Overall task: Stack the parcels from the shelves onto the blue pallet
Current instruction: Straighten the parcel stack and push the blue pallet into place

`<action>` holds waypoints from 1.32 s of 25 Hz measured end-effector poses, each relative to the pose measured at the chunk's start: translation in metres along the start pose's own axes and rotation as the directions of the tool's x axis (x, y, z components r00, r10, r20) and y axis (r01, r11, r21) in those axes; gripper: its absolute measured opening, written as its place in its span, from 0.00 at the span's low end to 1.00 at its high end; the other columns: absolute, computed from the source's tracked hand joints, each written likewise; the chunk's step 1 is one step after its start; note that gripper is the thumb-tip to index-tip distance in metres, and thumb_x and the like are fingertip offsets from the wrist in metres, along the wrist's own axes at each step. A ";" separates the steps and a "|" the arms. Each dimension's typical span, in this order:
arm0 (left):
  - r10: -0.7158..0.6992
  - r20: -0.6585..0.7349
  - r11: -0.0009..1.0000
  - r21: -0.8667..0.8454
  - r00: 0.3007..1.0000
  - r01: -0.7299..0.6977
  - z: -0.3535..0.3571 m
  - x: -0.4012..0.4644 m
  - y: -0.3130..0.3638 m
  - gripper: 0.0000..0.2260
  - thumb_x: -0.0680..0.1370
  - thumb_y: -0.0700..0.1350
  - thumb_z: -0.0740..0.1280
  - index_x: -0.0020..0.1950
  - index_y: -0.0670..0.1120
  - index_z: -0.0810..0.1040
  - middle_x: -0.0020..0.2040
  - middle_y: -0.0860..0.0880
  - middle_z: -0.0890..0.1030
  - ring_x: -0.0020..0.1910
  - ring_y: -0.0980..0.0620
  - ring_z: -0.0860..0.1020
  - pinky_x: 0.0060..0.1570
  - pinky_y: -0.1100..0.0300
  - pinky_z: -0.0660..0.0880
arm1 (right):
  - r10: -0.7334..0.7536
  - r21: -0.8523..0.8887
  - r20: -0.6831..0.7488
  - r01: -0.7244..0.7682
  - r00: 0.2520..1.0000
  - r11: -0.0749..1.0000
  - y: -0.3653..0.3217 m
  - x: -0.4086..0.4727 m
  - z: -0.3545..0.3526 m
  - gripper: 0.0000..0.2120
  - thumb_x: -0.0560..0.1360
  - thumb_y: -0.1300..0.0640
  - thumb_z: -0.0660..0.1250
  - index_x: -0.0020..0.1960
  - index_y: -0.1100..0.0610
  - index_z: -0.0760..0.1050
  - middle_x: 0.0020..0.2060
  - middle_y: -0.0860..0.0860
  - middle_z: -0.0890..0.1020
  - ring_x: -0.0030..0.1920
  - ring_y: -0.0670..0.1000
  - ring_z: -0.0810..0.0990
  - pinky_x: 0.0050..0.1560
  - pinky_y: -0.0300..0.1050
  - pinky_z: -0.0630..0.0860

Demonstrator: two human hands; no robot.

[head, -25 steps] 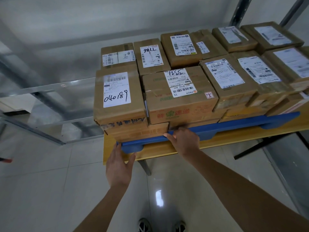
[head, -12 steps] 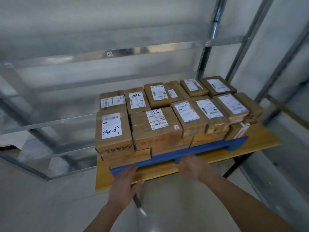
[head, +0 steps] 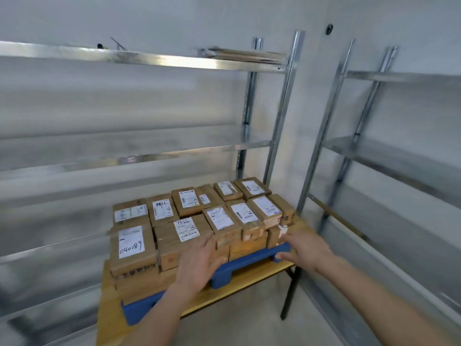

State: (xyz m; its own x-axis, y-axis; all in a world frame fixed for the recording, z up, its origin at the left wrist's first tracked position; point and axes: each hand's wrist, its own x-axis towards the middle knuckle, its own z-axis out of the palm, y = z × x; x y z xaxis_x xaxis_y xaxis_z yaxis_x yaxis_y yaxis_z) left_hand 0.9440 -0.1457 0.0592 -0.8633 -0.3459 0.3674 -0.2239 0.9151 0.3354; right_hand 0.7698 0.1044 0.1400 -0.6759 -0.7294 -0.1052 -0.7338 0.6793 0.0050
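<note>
Several brown cardboard parcels with white labels sit packed in layers on the blue pallet, which lies on a low wooden table. One front-left parcel reads "040189". My left hand hovers with fingers spread in front of the middle parcels, above the pallet's front edge. My right hand reaches toward the pallet's right front corner, fingers relaxed and holding nothing. Both hands are blurred by motion.
Metal shelving stands behind the table, and a second rack is at the right. Flat cardboard sheets lie on the top shelf. The table has black legs on a pale tiled floor.
The view has pulled back and tilted up, showing more shelving. Both hands left the pallet's front edge and shifted right; the left is now at the middle, the right at the corner.
</note>
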 end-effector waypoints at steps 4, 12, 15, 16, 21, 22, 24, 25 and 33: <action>0.061 -0.033 0.997 0.046 0.998 -0.059 -0.015 0.029 0.060 0.30 0.78 0.62 0.64 0.78 0.54 0.62 0.77 0.53 0.65 0.76 0.52 0.64 0.74 0.54 0.60 | 0.036 -0.041 -0.097 -0.041 0.995 0.998 0.047 -0.036 -0.045 0.25 0.78 0.34 0.63 0.73 0.41 0.69 0.68 0.43 0.74 0.67 0.49 0.74 0.60 0.49 0.76; -0.001 -0.022 0.997 0.075 1.000 0.003 0.036 0.070 0.177 0.33 0.78 0.62 0.65 0.79 0.55 0.58 0.79 0.54 0.62 0.77 0.53 0.61 0.75 0.53 0.58 | 0.020 -0.063 -0.115 -0.028 0.993 0.998 0.180 -0.055 -0.057 0.28 0.78 0.34 0.63 0.74 0.44 0.68 0.69 0.44 0.73 0.68 0.48 0.73 0.61 0.47 0.74; -0.043 0.011 0.997 0.071 0.999 0.042 0.067 0.071 0.208 0.32 0.78 0.62 0.65 0.79 0.55 0.59 0.78 0.54 0.63 0.77 0.52 0.62 0.75 0.53 0.60 | 0.002 -0.054 -0.092 -0.007 0.996 0.999 0.222 -0.047 -0.048 0.30 0.78 0.33 0.63 0.75 0.44 0.67 0.70 0.44 0.73 0.69 0.49 0.73 0.63 0.48 0.73; -0.063 0.013 0.995 0.080 0.998 0.062 0.079 0.071 0.216 0.32 0.78 0.63 0.64 0.79 0.56 0.59 0.78 0.55 0.63 0.76 0.53 0.63 0.75 0.53 0.61 | -0.009 -0.052 -0.083 0.005 0.997 0.999 0.235 -0.041 -0.042 0.30 0.77 0.33 0.63 0.75 0.45 0.67 0.71 0.45 0.73 0.70 0.49 0.72 0.65 0.49 0.73; -0.208 0.063 0.977 0.062 0.976 0.204 0.140 0.077 0.226 0.32 0.78 0.66 0.61 0.79 0.57 0.58 0.78 0.56 0.63 0.76 0.54 0.62 0.74 0.55 0.61 | -0.063 -0.037 -0.009 0.063 0.998 0.997 0.275 -0.002 -0.004 0.33 0.78 0.32 0.62 0.78 0.46 0.64 0.74 0.47 0.71 0.71 0.51 0.72 0.66 0.51 0.72; -0.226 0.076 0.973 0.059 0.971 0.222 0.155 0.080 0.225 0.32 0.78 0.67 0.60 0.79 0.57 0.59 0.78 0.56 0.63 0.76 0.54 0.62 0.74 0.56 0.61 | -0.074 -0.031 0.008 0.074 0.997 0.997 0.282 0.010 0.006 0.33 0.78 0.32 0.62 0.78 0.46 0.63 0.74 0.47 0.70 0.71 0.51 0.71 0.67 0.51 0.72; -0.274 0.099 0.962 0.048 0.957 0.270 0.183 0.090 0.221 0.32 0.78 0.67 0.60 0.79 0.56 0.59 0.78 0.56 0.62 0.76 0.53 0.62 0.74 0.55 0.60 | -0.072 0.005 0.050 0.072 0.996 0.997 0.294 0.038 0.024 0.34 0.78 0.33 0.63 0.78 0.46 0.63 0.75 0.48 0.69 0.72 0.52 0.71 0.68 0.51 0.71; -0.303 0.111 0.953 0.050 0.946 0.300 0.197 0.096 0.218 0.33 0.78 0.67 0.60 0.79 0.55 0.59 0.79 0.55 0.62 0.77 0.53 0.62 0.74 0.55 0.60 | -0.073 0.015 0.078 0.072 0.994 0.997 0.300 0.054 0.034 0.34 0.77 0.33 0.64 0.78 0.46 0.64 0.75 0.48 0.69 0.72 0.52 0.71 0.68 0.52 0.71; -0.547 0.088 0.837 0.019 0.833 0.547 0.305 0.136 0.193 0.35 0.79 0.66 0.59 0.81 0.55 0.52 0.80 0.54 0.59 0.78 0.53 0.58 0.76 0.55 0.56 | -0.174 0.026 0.203 0.172 0.964 0.985 0.330 0.185 0.094 0.33 0.77 0.32 0.64 0.77 0.44 0.65 0.73 0.46 0.72 0.71 0.51 0.72 0.67 0.51 0.72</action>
State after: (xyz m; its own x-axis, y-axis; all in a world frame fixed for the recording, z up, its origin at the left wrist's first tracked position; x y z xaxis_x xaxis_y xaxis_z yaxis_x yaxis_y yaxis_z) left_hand 0.6456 0.0470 -0.0907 -0.6365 -0.7699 0.0458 -0.6684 0.5802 0.4654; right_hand 0.4089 0.2011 0.0284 -0.5103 -0.8046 -0.3037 -0.8370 0.5457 -0.0393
